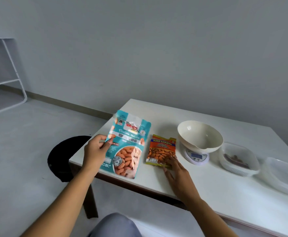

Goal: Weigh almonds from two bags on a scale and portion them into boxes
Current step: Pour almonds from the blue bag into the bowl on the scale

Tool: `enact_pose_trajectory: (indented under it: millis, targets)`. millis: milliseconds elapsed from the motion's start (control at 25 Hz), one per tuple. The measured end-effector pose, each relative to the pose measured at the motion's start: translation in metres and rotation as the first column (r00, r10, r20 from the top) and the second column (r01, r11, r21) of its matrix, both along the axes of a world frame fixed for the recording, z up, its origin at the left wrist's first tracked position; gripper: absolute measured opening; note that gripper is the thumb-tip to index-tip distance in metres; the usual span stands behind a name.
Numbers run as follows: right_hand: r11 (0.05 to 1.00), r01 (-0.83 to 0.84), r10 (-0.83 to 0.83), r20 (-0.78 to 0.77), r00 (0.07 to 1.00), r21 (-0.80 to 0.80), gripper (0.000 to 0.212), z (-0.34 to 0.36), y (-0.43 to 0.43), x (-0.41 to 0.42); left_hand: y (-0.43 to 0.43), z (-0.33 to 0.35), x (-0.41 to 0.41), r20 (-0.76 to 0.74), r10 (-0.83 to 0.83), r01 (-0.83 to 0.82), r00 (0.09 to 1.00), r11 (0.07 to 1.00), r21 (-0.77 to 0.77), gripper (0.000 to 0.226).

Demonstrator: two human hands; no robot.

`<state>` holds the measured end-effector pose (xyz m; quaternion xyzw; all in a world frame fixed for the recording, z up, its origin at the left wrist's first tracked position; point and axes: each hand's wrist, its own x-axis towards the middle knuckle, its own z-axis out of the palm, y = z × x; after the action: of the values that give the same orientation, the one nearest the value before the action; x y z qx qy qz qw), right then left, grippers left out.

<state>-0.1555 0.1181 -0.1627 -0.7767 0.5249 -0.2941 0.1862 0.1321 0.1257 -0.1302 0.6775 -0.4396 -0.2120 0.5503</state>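
My left hand (95,151) grips the teal bag (129,146). My right hand (175,170) lies flat on the orange bag (161,149), nearer the scale (197,156).

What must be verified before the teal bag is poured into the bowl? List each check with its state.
1. Left grip holding the teal foil almond bag: ok, pinches its left edge.
2. Teal bag's top open: cannot tell, blurred.
3. Cream round bowl seated on the white digital scale: ok.
4. Scale display reading zero: cannot tell, too small.
5. Right grip free: not ok, rests on the small orange almond bag's corner.
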Motion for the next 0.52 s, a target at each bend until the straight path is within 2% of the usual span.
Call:
enact_pose_trajectory:
  millis: [80, 160, 240, 360, 440, 520]
  targets:
    - [0.999, -0.047, 0.051, 0.273, 0.961, -0.024, 0.031, 0.036, -0.001, 0.009, 0.011, 0.017, -0.003, 0.060, -0.094, 0.095, 0.994, 0.995, -0.018, 0.010]
    - [0.999, -0.029, 0.036, 0.466, 0.884, -0.024, 0.033, 0.076, -0.010, 0.022, 0.019, 0.032, -0.013, 0.147, -0.178, 0.181, 0.973, 0.984, -0.005, 0.015]
    - [0.998, -0.025, -0.007, 0.469, 0.883, 0.062, 0.040, 0.109, -0.020, 0.031, 0.027, 0.042, -0.027, 0.182, -0.245, 0.245, 0.952, 0.969, 0.020, 0.018]
    - [0.985, -0.069, 0.019, 0.298, 0.954, 0.160, 0.030, 0.124, -0.025, 0.034, 0.034, 0.049, -0.044, 0.190, -0.291, 0.290, 0.937, 0.956, 0.037, 0.023]
    - [0.987, -0.047, -0.012, 0.358, 0.934, 0.154, 0.025, 0.123, -0.020, 0.029, 0.036, 0.049, -0.051, 0.223, -0.291, 0.291, 0.930, 0.956, 0.036, 0.026]
    - [0.987, 0.044, -0.118, 0.510, 0.852, 0.153, 0.027, 0.118, -0.017, 0.026, 0.038, 0.046, -0.056, 0.269, -0.270, 0.269, 0.925, 0.962, 0.040, 0.027]
